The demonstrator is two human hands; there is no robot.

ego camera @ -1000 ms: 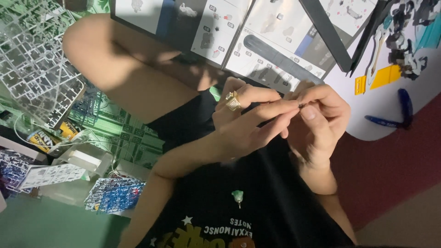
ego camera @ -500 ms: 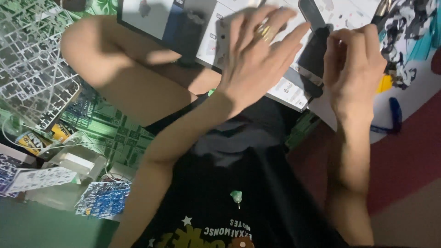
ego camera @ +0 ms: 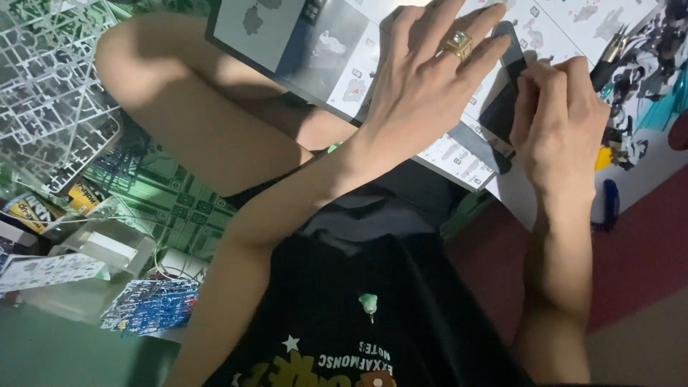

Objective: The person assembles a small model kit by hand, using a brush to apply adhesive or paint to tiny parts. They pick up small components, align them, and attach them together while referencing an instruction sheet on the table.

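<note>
Left hand: the left hand [ego camera: 423, 86] lies flat in the upper middle of the frame, fingers spread apart and pressed on the instruction booklet [ego camera: 344, 64]; it grips nothing. A gold ring [ego camera: 459, 44] sits on one finger.
Right hand: the right hand [ego camera: 562, 115], upper right, has its fingers curled together on the near end of a dark sanding stick [ego camera: 505, 93] and pinches it.
Sanding stick: a flat, dark strip lying on the booklet's right part, between the two hands, running from the top edge down toward the booklet's lower corner.
Booklet: open, printed with grey diagrams, resting across the person's bare knee [ego camera: 179, 107] at the top of the frame.
Upper left: white plastic parts sprues [ego camera: 50, 93] over a green cutting mat [ego camera: 165, 201].
Lower left: a blue parts sprue [ego camera: 154, 308].
Lower middle: a small green plastic piece [ego camera: 369, 303] on the black shirt [ego camera: 373, 301].
Right edge: a blue pen [ego camera: 609, 204] lies on the white surface, near the right wrist.
</note>
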